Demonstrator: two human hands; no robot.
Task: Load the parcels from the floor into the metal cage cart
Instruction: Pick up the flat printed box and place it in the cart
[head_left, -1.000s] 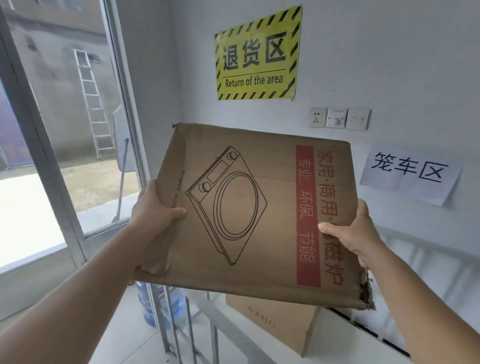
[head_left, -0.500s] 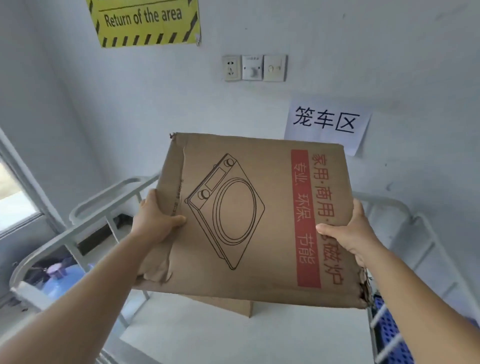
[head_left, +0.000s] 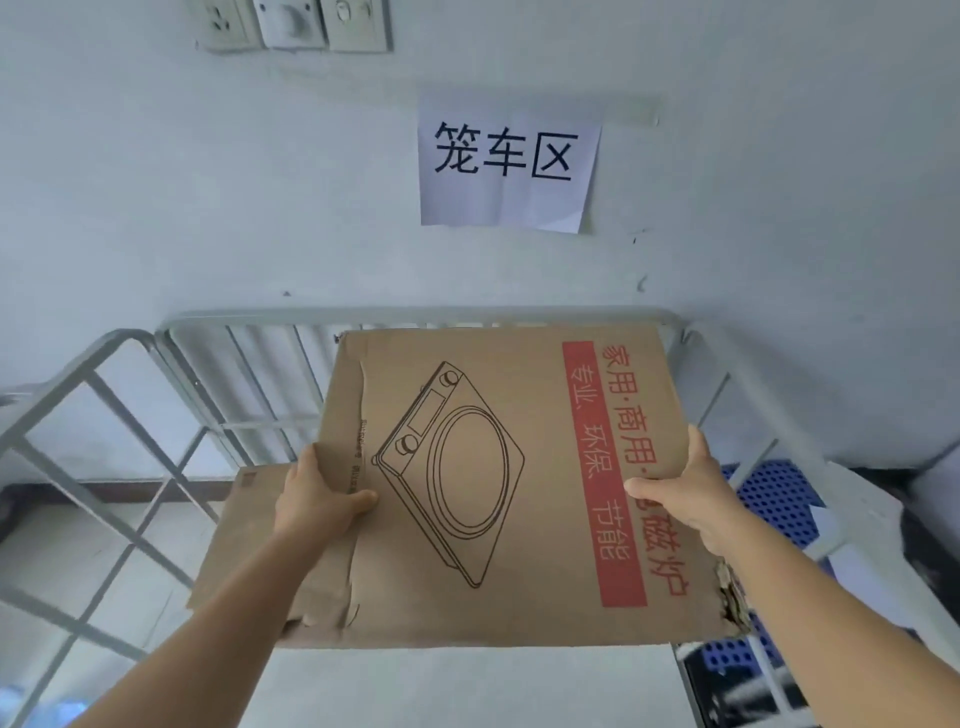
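Note:
I hold a flat brown cardboard parcel (head_left: 498, 499), printed with a cooker drawing and a red stripe of characters, over the open top of the grey metal cage cart (head_left: 415, 315). My left hand (head_left: 317, 499) grips its torn left edge, thumb on top. My right hand (head_left: 685, 493) grips the right edge the same way. A second plain cardboard parcel (head_left: 239, 535) lies inside the cart, partly hidden beneath the one I hold. The held parcel's near right corner is ragged.
The cart stands against a white wall with a paper sign (head_left: 506, 161) and wall sockets (head_left: 291, 23) above it. The cart's left side is a barred panel (head_left: 104, 467). A blue perforated crate (head_left: 774, 493) sits to the right outside the cart.
My view has swung right and down, from the window toward the cart. The parcel has come lower and forward, over the cart's inside. Both hands keep the same grip.

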